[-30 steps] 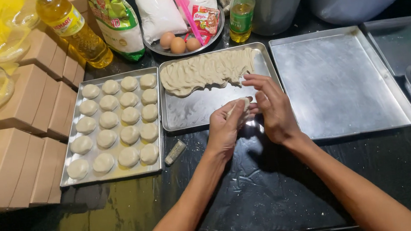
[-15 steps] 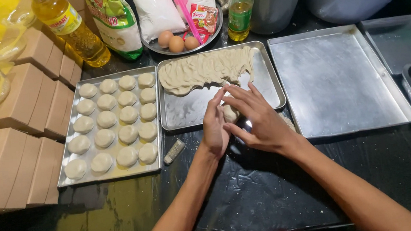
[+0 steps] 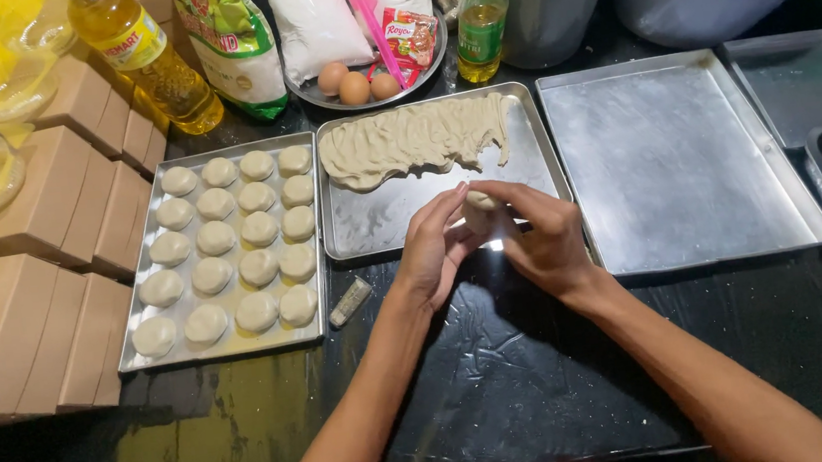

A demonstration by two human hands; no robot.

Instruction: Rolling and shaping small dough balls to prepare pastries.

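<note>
At frame centre, the left hand [image 3: 433,249] and right hand [image 3: 544,238] are pinching 1 dough piece [image 3: 478,210] between fingertips, over the middle tray's [image 3: 356,234] near edge; beyond it, the dough slab [image 3: 407,141] is lying.

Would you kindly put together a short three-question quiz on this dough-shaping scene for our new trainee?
1. True or false: the left hand and right hand hold one small piece of dough between them.
2. How many eggs lie on the round plate at the back? A) two B) three C) five
3. Which tray is bare: the tray of dough rounds, the middle tray with the dough sheet, or the right tray?

Key: 1 true. 2 B, three. 3 the right tray; the dough rounds fill the left one in rows, and the dough sheet lies across the far end of the middle one.
</note>
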